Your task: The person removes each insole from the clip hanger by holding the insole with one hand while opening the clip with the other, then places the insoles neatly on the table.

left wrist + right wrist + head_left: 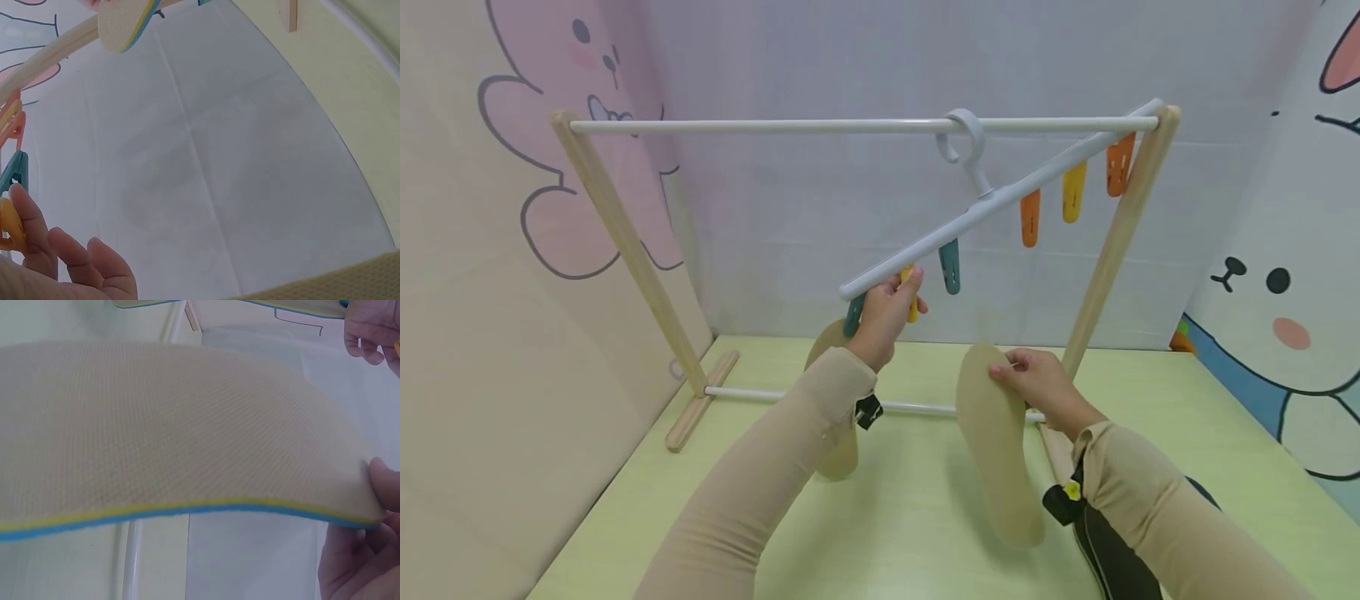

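A white hanger [1030, 182] hangs by its hook from the rack's top rail, its left end tipped low toward me. My left hand [883, 321] pinches a yellow clothespin [11, 226] near that low end. Beside it, a green clothespin [853, 315] holds a beige insole [841, 454], partly hidden behind my left forearm. My right hand [1047, 385] grips the upper end of a second insole [996, 442] between thumb and fingers. In the right wrist view this insole [156, 431] shows a yellow and blue edge. It hangs below the hanger, apart from the clothespins.
Another green clothespin [950, 267], two orange ones and a yellow one [1073, 193] hang farther along the hanger. Wooden legs [632, 258] and a white lower bar [917, 408] form the rack on the pale table [887, 533]. A dark item [1116, 550] lies under my right forearm.
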{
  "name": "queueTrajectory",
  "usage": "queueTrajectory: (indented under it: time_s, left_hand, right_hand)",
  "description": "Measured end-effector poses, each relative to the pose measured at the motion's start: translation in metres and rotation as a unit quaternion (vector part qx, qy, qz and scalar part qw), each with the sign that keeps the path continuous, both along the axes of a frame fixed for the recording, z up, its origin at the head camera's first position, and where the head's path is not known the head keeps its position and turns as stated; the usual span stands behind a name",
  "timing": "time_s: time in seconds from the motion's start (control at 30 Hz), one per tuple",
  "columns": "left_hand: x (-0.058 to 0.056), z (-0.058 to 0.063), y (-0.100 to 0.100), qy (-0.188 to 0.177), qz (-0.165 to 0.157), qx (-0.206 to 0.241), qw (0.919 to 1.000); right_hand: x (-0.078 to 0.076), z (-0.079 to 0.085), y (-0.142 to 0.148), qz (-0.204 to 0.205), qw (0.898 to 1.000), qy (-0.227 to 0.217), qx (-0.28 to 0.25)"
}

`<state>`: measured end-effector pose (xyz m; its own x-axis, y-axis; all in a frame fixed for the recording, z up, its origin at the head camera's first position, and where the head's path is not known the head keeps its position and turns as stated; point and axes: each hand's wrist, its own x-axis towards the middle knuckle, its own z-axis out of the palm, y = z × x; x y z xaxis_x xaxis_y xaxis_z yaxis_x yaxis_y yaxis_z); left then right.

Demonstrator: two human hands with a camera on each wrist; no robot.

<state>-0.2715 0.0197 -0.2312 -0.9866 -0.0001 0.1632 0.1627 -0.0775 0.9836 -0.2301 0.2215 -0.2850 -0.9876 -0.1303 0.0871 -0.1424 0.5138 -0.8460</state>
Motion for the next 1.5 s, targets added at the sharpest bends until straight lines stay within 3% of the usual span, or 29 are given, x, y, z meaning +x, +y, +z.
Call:
queueTrajectory:
  time_s: [0.33, 1.5]
  left_hand:
    - [-0.001, -0.001, -0.001, 0.001, -0.002, -0.003, 1.0000]
    - [0.000, 0.000, -0.001, -0.002, 0.008, -0.014, 0.9999]
  right_hand:
    - [0.000, -0.005, 0.004, -0.008, 1.000, -0.021, -0.011]
    - [0.007, -0.006, 0.034, -0.018, 0.999, -0.009, 0.032]
